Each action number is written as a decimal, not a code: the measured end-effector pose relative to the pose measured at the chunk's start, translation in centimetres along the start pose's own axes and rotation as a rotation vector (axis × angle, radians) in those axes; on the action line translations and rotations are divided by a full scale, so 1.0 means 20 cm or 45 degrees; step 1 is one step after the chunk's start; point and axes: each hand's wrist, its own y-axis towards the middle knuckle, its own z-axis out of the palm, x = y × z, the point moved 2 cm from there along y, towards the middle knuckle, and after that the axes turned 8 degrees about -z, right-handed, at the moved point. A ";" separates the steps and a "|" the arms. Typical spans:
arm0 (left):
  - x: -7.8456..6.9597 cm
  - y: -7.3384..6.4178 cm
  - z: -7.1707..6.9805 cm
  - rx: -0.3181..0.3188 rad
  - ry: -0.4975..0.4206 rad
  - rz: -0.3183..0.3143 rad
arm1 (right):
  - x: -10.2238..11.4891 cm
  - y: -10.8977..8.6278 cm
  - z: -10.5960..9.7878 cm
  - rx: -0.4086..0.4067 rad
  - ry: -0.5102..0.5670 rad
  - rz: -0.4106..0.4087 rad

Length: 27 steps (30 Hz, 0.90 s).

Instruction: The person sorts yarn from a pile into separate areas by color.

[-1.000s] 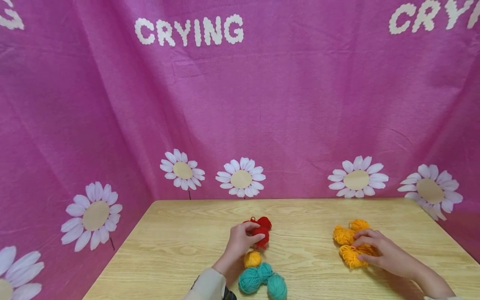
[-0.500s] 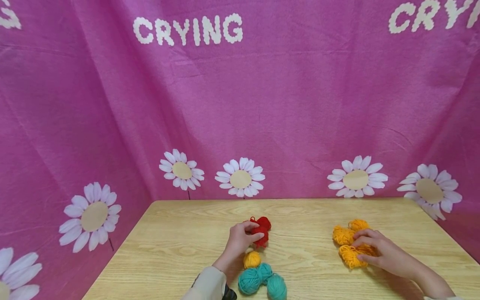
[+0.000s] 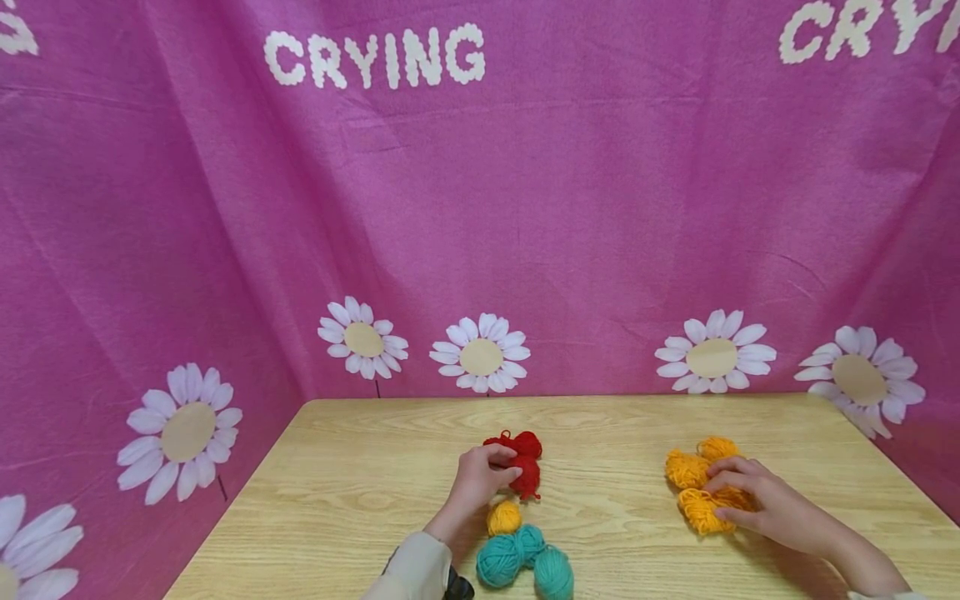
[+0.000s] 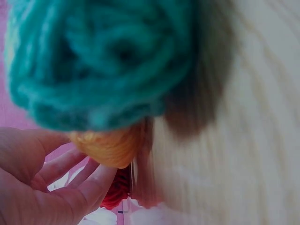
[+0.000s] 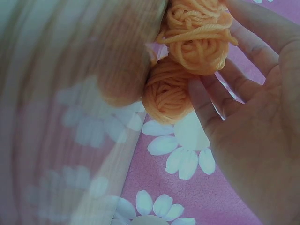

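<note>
Small red yarn balls (image 3: 527, 475) lie bunched on the table. My left hand (image 3: 477, 479) reaches in from their left, its fingertips and thumb at their near side and fingers only loosely bent; part of the red yarn is behind the fingers. In the left wrist view the thumb and fingers spread apart past an orange ball (image 4: 110, 144), with red yarn beyond the fingertips. On the right, my right hand (image 3: 772, 504) rests loosely extended fingers against a cluster of orange yarn balls (image 3: 686, 469). One of these is partly covered by the fingers.
Between the arms, nearer the front, sit a small yellow-orange ball (image 3: 504, 518) and several teal yarn balls (image 3: 498, 561), close to the left forearm. The wooden table (image 3: 360, 500) meets a pink cloth backdrop (image 3: 585, 208) printed with daisies at its back and sides.
The red yarn has shifted slightly against the left fingers, with more of it showing at their left and below. The right hand and the orange, yellow and teal balls keep their places.
</note>
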 end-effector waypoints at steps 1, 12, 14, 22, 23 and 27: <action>0.00 0.00 0.00 0.001 -0.001 -0.003 | 0.00 0.00 0.00 -0.010 -0.006 -0.011; 0.01 -0.02 -0.02 0.019 -0.019 -0.045 | 0.00 0.00 0.00 0.008 0.002 0.010; 0.01 -0.01 -0.02 0.021 -0.014 -0.044 | 0.00 0.00 0.00 0.016 0.008 0.016; 0.01 -0.02 -0.03 0.029 -0.007 -0.042 | 0.00 0.00 0.00 0.014 0.026 0.012; 0.01 -0.02 -0.03 0.032 -0.010 -0.041 | 0.00 0.00 0.00 0.012 0.024 0.010; 0.01 -0.02 -0.03 0.043 -0.026 -0.048 | 0.00 0.00 0.00 0.007 0.015 0.009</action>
